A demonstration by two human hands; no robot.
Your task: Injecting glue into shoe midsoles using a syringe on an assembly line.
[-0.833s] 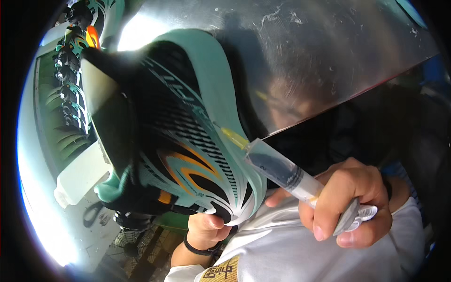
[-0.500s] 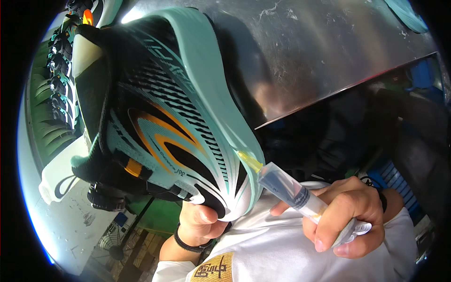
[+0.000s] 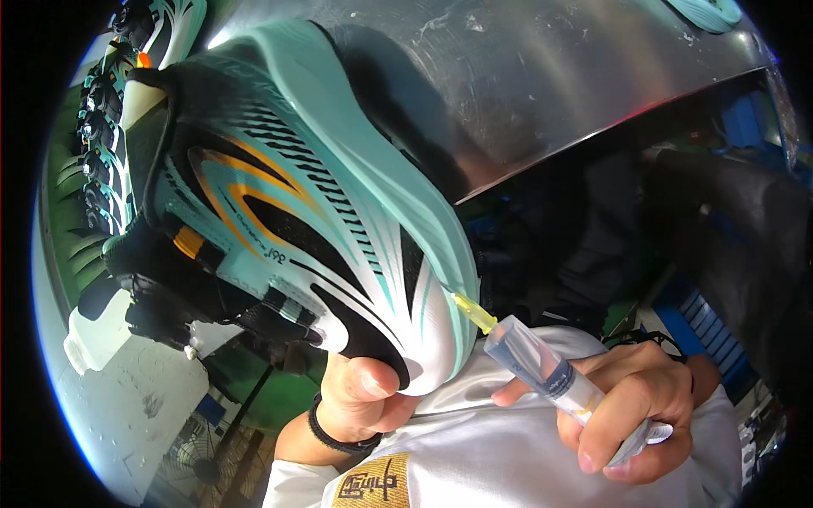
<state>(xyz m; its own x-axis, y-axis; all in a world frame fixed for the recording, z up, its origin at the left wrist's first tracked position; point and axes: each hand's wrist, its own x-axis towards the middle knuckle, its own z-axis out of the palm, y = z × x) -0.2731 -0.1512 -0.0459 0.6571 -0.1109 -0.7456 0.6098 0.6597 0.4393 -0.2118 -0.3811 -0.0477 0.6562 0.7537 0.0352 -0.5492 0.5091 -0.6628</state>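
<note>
A running shoe in teal, black and white, with orange stripes, fills the left and middle of the view, tilted on its side with its teal sole toward the upper right. My left hand grips it by the toe; the thumb shows, while most fingers are hidden behind it. In my right hand is a clear plastic syringe, its barrel partly filled, fingers wrapped round its plunger end. Its yellow needle hub points at the seam between upper and sole near the toe, where the needle tip appears to touch.
Behind the shoe lies a scratched metal tabletop, its edge running to the right. More shoes stand in a row over a green surface at the far left. A white bottle is beside the shoe. A fan stands on the floor below.
The shoe has shifted left and turned slightly. The syringe has moved a little right and down, its needle now closer to the toe along the seam. Both hands keep their grips.
</note>
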